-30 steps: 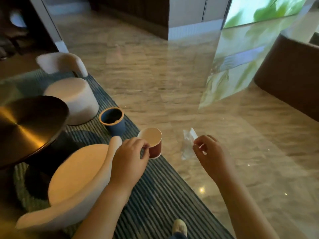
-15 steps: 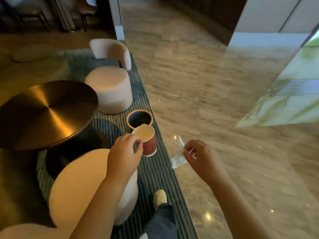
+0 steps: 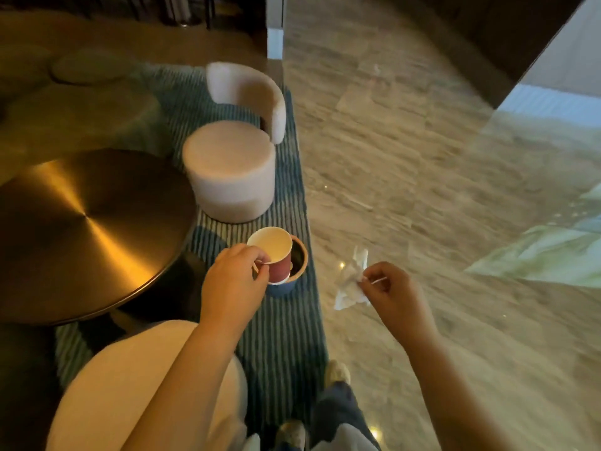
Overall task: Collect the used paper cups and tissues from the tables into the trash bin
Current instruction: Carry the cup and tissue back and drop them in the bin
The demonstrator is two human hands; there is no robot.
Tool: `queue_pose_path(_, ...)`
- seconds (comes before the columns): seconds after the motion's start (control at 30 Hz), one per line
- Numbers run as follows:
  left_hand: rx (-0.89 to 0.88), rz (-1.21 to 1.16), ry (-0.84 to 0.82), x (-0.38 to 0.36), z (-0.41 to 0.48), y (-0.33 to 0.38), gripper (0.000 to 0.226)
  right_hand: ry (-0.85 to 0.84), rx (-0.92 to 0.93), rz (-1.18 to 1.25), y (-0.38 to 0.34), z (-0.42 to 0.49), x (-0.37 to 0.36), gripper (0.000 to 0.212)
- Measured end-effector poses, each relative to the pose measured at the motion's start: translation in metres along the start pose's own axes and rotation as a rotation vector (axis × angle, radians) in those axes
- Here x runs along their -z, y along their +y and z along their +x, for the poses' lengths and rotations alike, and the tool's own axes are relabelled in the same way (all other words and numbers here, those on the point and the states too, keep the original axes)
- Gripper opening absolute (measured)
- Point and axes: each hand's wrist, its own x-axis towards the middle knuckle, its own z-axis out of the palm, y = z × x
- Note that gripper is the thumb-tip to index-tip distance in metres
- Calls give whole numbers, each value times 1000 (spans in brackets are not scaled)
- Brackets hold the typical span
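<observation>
My left hand [image 3: 232, 283] pinches the rim of a red paper cup [image 3: 276, 257] with a pale inside. The cup hangs upright right over the mouth of a small blue trash bin [image 3: 297, 275] with an orange rim, which stands on the striped rug. The cup hides most of the bin's opening. My right hand [image 3: 390, 289] pinches a crumpled white tissue [image 3: 349, 283] in the air over the stone floor, to the right of the bin.
A round brass-topped table [image 3: 81, 229] stands at the left. Behind the bin is a white round chair [image 3: 232, 170]; another white seat [image 3: 136, 385] is under my left arm. My feet [image 3: 336, 374] are on the edge of the striped rug [image 3: 283, 336]. Polished stone floor [image 3: 422, 157] spreads to the right.
I have stepped closer to the bin. My left hand has carried the cup forward until it is over the bin's mouth. My right hand still holds the tissue beside it.
</observation>
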Motion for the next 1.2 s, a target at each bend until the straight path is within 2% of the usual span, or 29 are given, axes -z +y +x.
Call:
queue_pose_path(0.3,107,103,-76,-46,137,-63,14,-227,-14,2,7,210,-97,1)
queue_pose_path(0.43,176,149,-133,-74,209,-89,14,-332,-57,-34,19,314,-150,12)
queue_pose_path(0.57,296,101,-173,-97,259,-125,13,-427,-95,-45,23,377,-184,9)
queue_pose_path(0.7,402,35,-183,-127,292,-168,14,-501,-140,-64,44,415,-219,7)
queue_pose_path(0.8,435,-9,-254,-160,307,-199,12,-512,-195,-116,72,432,-248,7)
queue_pose_path(1.2,316,27,-590,-354,318,-302,10,-582,-359,-304,244,458,-362,11)
